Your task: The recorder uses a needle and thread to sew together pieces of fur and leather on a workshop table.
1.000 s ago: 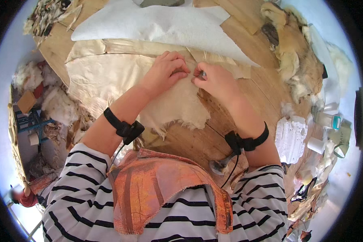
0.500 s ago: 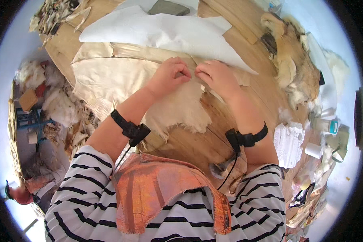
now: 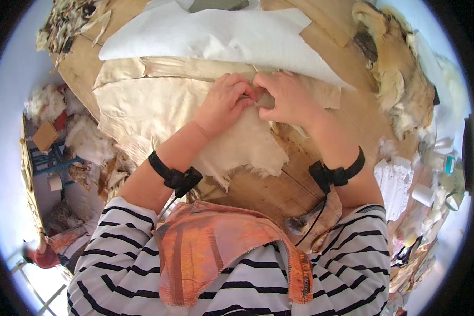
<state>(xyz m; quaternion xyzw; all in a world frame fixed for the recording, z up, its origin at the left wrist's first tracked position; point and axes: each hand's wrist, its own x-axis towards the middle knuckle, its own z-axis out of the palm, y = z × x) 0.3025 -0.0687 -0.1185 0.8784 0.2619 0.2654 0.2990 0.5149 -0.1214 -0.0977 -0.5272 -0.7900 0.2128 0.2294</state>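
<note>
A pale cream hide (image 3: 142,105) with ragged edges lies over the wooden table, and a seam or fold line runs along its upper part. My left hand (image 3: 229,100) is closed in a pinch on the hide near that line. Right beside it, almost fingertip to fingertip, my right hand (image 3: 287,100) has curled fingers, with the thumb held lower. Whatever its fingertips grip is too small to make out. A thin light strand shows just above the hands. Beyond the hide lies a white sheet (image 3: 205,34).
At the far right rests a tan fur pelt (image 3: 397,79). A white crumpled piece (image 3: 394,184) and a small jar (image 3: 440,160) are at the right. Fluffy wool scraps (image 3: 89,139) and a blue frame (image 3: 52,163) sit at the left. A grey stone-like block (image 3: 218,4) stands at the far edge.
My right hand has opened its curl, with the thumb moved lower and away from the index finger. Both hands have come closer together. The view has shifted slightly.
</note>
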